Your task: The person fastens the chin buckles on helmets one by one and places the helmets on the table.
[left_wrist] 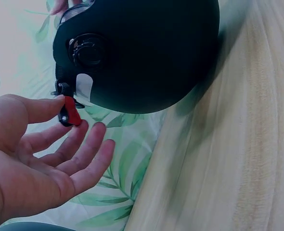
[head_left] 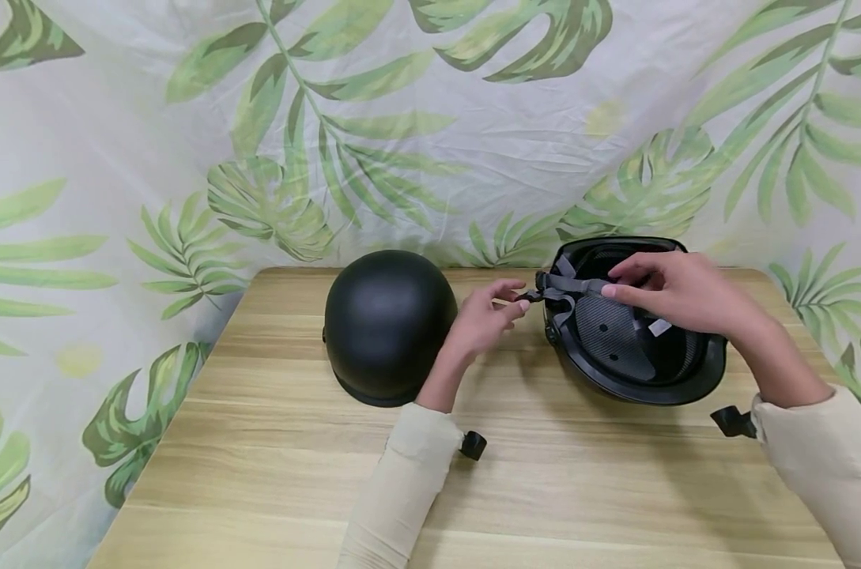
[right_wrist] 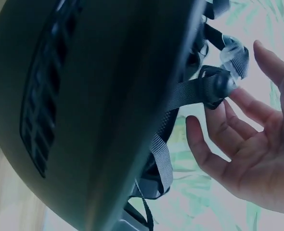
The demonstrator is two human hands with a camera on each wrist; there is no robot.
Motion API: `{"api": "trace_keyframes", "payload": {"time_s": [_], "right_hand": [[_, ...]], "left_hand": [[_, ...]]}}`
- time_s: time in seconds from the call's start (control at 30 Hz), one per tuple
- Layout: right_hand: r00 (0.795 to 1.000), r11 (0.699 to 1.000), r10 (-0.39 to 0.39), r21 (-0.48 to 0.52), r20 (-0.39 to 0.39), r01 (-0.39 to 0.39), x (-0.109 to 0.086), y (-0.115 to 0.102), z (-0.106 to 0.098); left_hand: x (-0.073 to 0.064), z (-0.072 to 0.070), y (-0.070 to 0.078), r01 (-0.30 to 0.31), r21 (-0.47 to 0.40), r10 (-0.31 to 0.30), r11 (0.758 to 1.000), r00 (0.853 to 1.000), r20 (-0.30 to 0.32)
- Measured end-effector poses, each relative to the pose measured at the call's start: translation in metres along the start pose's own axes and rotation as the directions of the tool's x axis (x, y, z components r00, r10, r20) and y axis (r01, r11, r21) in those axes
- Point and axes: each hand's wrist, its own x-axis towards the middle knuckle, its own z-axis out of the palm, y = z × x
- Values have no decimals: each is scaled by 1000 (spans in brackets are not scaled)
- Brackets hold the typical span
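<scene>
A pale cloth (head_left: 402, 118) printed with green leaves fills the far side of my view, rising behind the table. The wooden table (head_left: 259, 474) spreads from its far edge towards me, its grain running roughly left to right. On its far right part, the upturned helmet (head_left: 636, 383) sits with its hollow facing up, black inside and out. Well to its left, the domed helmet (head_left: 390, 324) rests crown up, smooth and matt black. My cream sleeves come in from the near side: the left sleeve (head_left: 409, 482) near the middle, the right sleeve (head_left: 821, 474) at the right edge.

My hands are apart from each other, both at the upturned helmet. My right hand (head_left: 679, 292) reaches over its hollow from the right, thumb spread away from the loosely bent fingers; my fingertips are at the strap fittings, though I can't tell how firmly they touch. My left hand (head_left: 483, 320) is just beyond the helmet's left rim, its thumb and fingertips pinching the buckle.

Inside the hollow lies a dark mesh liner (head_left: 604, 348), with a grey strap (head_left: 579, 286) running across it. A round dark knob (left_wrist: 89, 50) sits on the helmet's side. There's a small white label (head_left: 660, 326) inside, and the red-and-black buckle (left_wrist: 72, 111) is in my pinch.
</scene>
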Motion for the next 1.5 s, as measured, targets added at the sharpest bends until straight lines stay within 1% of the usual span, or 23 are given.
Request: {"api": "trace_keyframes", "payload": {"time_s": [0.1, 0.27, 0.43, 0.53, 0.73, 0.87, 1.1, 1.3, 1.5], "right_hand": [[998, 998, -47, -27, 45, 48, 6, 0, 4], [987, 991, -115, -52, 109, 121, 13, -2, 10], [981, 986, -144, -67, 129, 153, 19, -9, 17], [977, 984, -154, -67, 146, 165, 25, -15, 22], [978, 987, -150, -43, 147, 158, 33, -24, 29], [978, 987, -151, -40, 146, 158, 35, -24, 31], [983, 990, -133, -24, 129, 137, 29, -22, 19], [986, 994, -104, -11, 131, 107, 23, -18, 9], [984, 996, -87, 11, 154, 87, 23, -14, 12]], "left_hand": [[-1, -1, 3, -23, -19, 22, 1000, 999, -45], [-2, -3, 5, -43, -93, 34, 995, 995, -94], [-4, -4, 7, -67, -158, 46, 985, 990, -133], [-5, -5, 7, -83, -194, 55, 978, 988, -144], [-4, -3, 6, -105, -234, 68, 967, 985, -160], [-3, -2, 8, -99, -249, 59, 964, 985, -162], [-2, -3, 11, -95, -278, 45, 956, 983, -180], [-2, -5, 12, -113, -290, 52, 950, 976, -211], [-3, -5, 11, -158, -260, 90, 953, 963, -254]]}}
